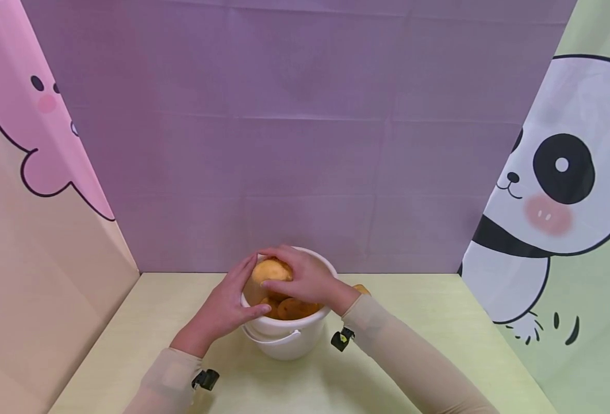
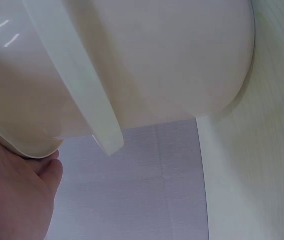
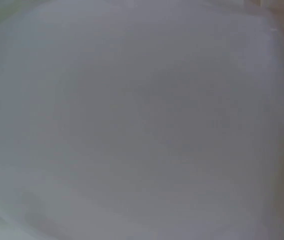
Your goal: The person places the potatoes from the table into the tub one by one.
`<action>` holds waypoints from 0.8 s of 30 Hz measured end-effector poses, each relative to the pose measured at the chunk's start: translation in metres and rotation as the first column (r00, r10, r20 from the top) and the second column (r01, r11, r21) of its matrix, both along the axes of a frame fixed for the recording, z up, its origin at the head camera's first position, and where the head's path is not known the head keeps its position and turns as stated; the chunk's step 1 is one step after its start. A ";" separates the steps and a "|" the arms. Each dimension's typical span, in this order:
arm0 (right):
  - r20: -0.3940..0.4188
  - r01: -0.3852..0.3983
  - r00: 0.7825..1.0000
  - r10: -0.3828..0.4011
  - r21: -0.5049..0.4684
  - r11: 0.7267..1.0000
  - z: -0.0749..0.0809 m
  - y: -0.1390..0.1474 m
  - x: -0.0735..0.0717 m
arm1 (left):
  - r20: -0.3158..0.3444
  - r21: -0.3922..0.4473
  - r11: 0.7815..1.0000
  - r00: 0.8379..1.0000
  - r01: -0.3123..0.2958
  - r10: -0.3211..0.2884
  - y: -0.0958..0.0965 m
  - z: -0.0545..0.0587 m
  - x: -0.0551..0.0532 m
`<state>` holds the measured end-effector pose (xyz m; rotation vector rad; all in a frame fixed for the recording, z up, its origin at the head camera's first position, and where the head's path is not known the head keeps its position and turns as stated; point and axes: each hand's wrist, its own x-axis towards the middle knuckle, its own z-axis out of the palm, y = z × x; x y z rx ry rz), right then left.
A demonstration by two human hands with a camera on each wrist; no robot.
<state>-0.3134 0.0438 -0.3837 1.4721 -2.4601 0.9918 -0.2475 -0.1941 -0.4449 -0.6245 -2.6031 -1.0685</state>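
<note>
A white bucket [image 1: 296, 339] stands upright on the table, with several yellow-brown potatoes [image 1: 296, 309] in it. My left hand [image 1: 227, 302] holds the bucket's rim at the left, its thumb reaching over the opening. In the left wrist view, that hand [image 2: 19, 192] lies against the rim beside the bucket's wall [image 2: 172, 60]. Over the far left part of the opening, my right hand [image 1: 307, 276] grips a lighter potato [image 1: 272, 270] between thumb and fingers. The right wrist view is filled by a blurred pale surface, and the right hand does not show there.
Another yellow-brown piece [image 1: 361, 289] lies on the table right of the bucket, partly hidden by the right wrist. The bucket's white handle [image 1: 279, 340] hangs down its near side. A purple backdrop [image 1: 305, 144] rises behind the pale table [image 1: 413, 333], with printed panels at both sides.
</note>
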 end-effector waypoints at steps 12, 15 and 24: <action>0.012 -0.011 1.000 0.012 -0.032 0.999 -0.002 0.001 -0.002 | 0.027 -0.022 0.999 0.999 -0.030 0.031 0.001 0.001 0.001; 0.005 -0.008 1.000 0.008 -0.033 0.999 -0.002 0.001 -0.002 | 0.027 -0.021 0.999 0.999 -0.030 0.030 0.002 0.002 0.001; 0.037 0.004 0.999 -0.002 -0.054 0.999 0.000 0.003 0.000 | 0.040 -0.015 0.999 0.999 -0.034 0.035 0.002 0.002 0.002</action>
